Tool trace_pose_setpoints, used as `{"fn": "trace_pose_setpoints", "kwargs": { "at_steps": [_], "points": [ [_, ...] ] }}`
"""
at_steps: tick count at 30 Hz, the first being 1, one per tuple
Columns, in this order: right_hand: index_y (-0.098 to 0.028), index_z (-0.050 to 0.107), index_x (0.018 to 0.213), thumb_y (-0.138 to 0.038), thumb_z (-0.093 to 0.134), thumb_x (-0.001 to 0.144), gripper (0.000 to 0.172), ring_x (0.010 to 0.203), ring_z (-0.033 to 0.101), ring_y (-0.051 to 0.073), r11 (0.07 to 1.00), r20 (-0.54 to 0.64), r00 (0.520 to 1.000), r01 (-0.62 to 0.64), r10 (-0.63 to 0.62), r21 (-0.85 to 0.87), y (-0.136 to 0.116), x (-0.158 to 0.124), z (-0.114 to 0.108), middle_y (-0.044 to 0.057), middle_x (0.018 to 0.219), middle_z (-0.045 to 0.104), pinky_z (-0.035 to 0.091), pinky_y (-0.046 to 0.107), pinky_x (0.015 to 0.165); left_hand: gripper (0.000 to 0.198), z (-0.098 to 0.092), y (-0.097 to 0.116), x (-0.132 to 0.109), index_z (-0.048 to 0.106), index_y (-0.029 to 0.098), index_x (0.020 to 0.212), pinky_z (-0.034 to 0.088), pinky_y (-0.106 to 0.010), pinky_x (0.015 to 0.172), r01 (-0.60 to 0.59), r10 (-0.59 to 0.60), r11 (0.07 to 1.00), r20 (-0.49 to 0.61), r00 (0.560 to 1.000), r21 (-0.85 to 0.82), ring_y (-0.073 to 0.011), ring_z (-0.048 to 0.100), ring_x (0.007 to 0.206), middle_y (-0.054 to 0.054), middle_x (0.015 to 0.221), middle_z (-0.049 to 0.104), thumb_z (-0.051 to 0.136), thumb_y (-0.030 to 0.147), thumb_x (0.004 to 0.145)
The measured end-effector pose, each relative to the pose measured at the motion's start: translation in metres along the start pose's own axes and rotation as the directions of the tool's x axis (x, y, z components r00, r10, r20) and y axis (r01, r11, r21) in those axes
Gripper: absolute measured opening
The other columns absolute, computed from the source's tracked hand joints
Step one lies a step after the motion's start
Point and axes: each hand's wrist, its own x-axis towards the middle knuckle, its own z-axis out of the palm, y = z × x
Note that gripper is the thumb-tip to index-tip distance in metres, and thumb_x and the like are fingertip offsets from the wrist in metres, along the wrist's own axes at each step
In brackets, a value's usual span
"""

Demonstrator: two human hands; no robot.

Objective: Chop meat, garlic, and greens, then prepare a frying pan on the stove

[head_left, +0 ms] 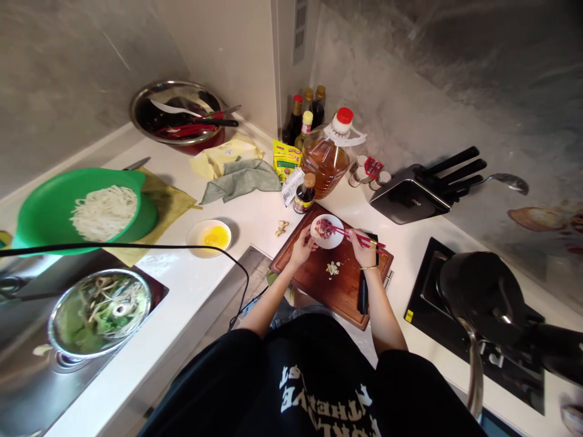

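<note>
My left hand [304, 246] grips the rim of a small white bowl [334, 241] over the far part of the wooden cutting board [314, 278]. Reddish minced meat [324, 228] lies in the bowl. In my right hand [361, 244] is a pair of red chopsticks [371, 241], their tips in the meat. Chopped garlic [333, 268] sits on the board just below the bowl. A knife with a black handle [363, 292] lies along the board's right side, partly hidden by my right forearm.
Left are a bowl of egg [215, 237], a green colander [50, 200] of noodles and a steel bowl of greens [144, 309] in the sink. A sauce bottle [304, 195], oil jug [324, 159] and knife block [405, 197] stand behind. A black pan [483, 294] sits on the right-hand stove.
</note>
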Motion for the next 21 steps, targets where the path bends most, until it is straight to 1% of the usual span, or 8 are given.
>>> {"fn": "trace_pose_setpoints", "kwargs": {
  "at_steps": [4,7,9,11,14,16,18,21],
  "points": [
    [-0.023,0.069,0.093,-0.044,0.050,0.085,0.029,0.088,0.067,0.019,0.997,0.064,0.997,0.053,-0.050,-0.055,-0.003,0.002,0.003,0.001,0.093,0.071,0.053,0.030,0.084,0.058,0.000,-0.001,0.001,0.034,0.024,0.135,0.055,-0.027,0.059,0.029,-0.029,0.999,-0.017,0.999,0.017,-0.0097,0.062,0.062,-0.012,0.122,0.054,0.054,0.043,0.084],
    [-0.023,0.069,0.095,-0.041,0.048,0.087,0.029,0.090,0.066,0.018,0.992,0.053,0.994,0.096,-0.092,-0.080,-0.005,0.001,0.001,0.002,0.097,0.071,0.053,0.031,0.085,0.057,0.000,0.000,0.001,0.036,0.025,0.134,0.056,-0.028,0.061,0.017,-0.017,1.000,0.006,1.000,-0.008,-0.0109,0.063,0.065,-0.011,0.121,0.055,0.055,0.043,0.083],
    [-0.023,0.069,0.096,-0.039,0.049,0.086,0.028,0.093,0.065,0.018,0.980,0.123,0.981,0.164,-0.151,-0.108,-0.006,-0.004,-0.003,0.002,0.100,0.070,0.052,0.032,0.088,0.057,0.000,0.002,0.000,0.037,0.025,0.133,0.056,-0.029,0.062,-0.001,0.001,1.000,0.006,1.000,-0.016,-0.0117,0.063,0.067,-0.011,0.121,0.056,0.055,0.043,0.083],
    [-0.023,0.069,0.099,-0.037,0.051,0.086,0.027,0.093,0.065,0.018,0.969,0.197,0.962,0.213,-0.187,-0.122,-0.007,-0.012,-0.010,0.002,0.100,0.070,0.053,0.034,0.088,0.057,0.001,0.003,-0.001,0.036,0.024,0.133,0.057,-0.030,0.062,-0.006,0.006,1.000,-0.001,1.000,-0.019,-0.0122,0.063,0.068,-0.011,0.122,0.055,0.055,0.043,0.083],
    [-0.022,0.068,0.105,-0.031,0.053,0.086,0.026,0.097,0.064,0.018,0.953,0.190,0.946,0.286,-0.264,-0.097,-0.004,-0.030,-0.023,0.003,0.106,0.068,0.051,0.035,0.093,0.058,0.002,0.004,-0.001,0.036,0.024,0.134,0.056,-0.030,0.060,-0.001,0.001,1.000,-0.004,1.000,-0.021,-0.0125,0.063,0.068,-0.012,0.125,0.053,0.056,0.043,0.082],
    [-0.025,0.066,0.109,-0.028,0.054,0.086,0.026,0.104,0.061,0.018,0.927,0.256,0.905,0.368,-0.339,-0.073,-0.001,-0.042,-0.031,0.002,0.112,0.065,0.049,0.036,0.096,0.059,0.002,0.003,0.001,0.037,0.024,0.134,0.056,-0.029,0.059,0.000,-0.001,1.000,-0.014,1.000,-0.013,-0.0123,0.063,0.067,-0.012,0.125,0.053,0.056,0.043,0.082],
    [-0.028,0.064,0.113,-0.027,0.054,0.086,0.028,0.109,0.058,0.019,0.909,0.322,0.873,0.410,-0.366,-0.079,0.004,-0.054,-0.039,0.000,0.118,0.062,0.047,0.037,0.099,0.059,0.001,0.001,0.004,0.037,0.024,0.135,0.056,-0.029,0.059,-0.003,0.003,1.000,-0.030,1.000,0.012,-0.0114,0.062,0.065,-0.012,0.124,0.054,0.056,0.043,0.082],
    [-0.028,0.062,0.115,-0.028,0.053,0.086,0.030,0.111,0.057,0.019,0.923,0.268,0.903,0.373,-0.337,-0.095,0.008,-0.069,-0.044,0.001,0.123,0.059,0.045,0.038,0.102,0.059,-0.002,-0.001,0.011,0.038,0.022,0.135,0.056,-0.028,0.057,0.004,0.001,0.997,-0.059,0.998,0.077,-0.0094,0.061,0.059,-0.012,0.121,0.056,0.055,0.042,0.083]
  ]
}}
